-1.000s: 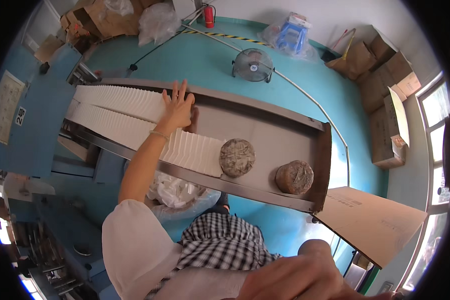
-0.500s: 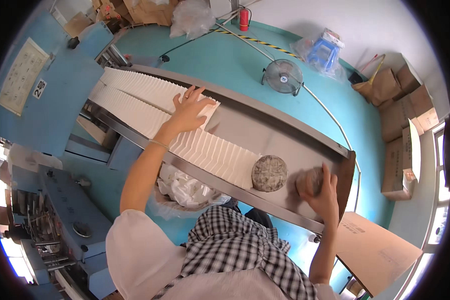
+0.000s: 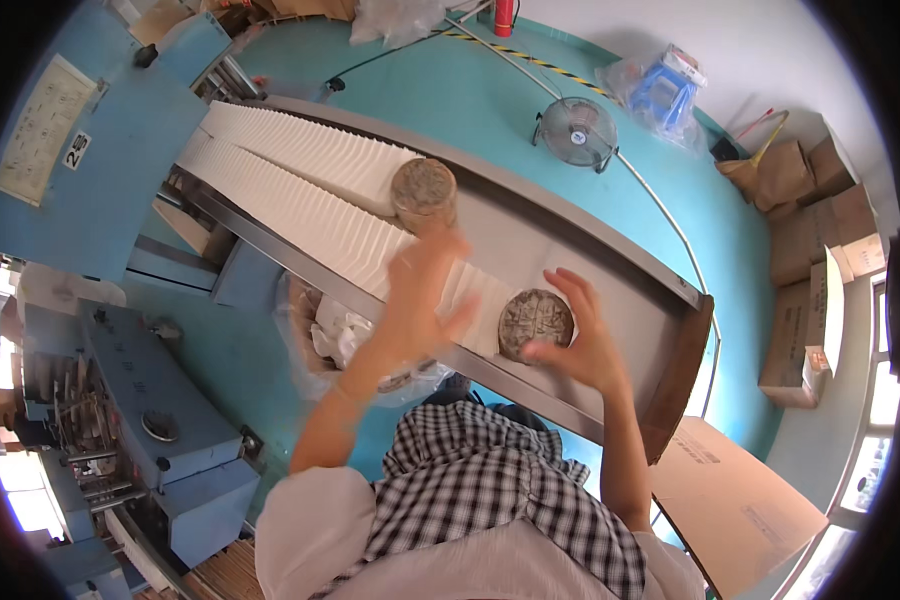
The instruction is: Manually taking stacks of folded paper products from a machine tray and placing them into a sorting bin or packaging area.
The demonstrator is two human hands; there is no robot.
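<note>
Trough (image 3: pixel 615 305), white pleats (image 3: pixel 310 155), teal floor (image 3: pixel 450 98), fan (image 3: pixel 579 132)

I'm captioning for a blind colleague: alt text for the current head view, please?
A person's open right hand is at a round mottled block ending the near row of white pleats in a metal tray; the blurred left hand is over that row. A second block stands at the far row's end.
</note>
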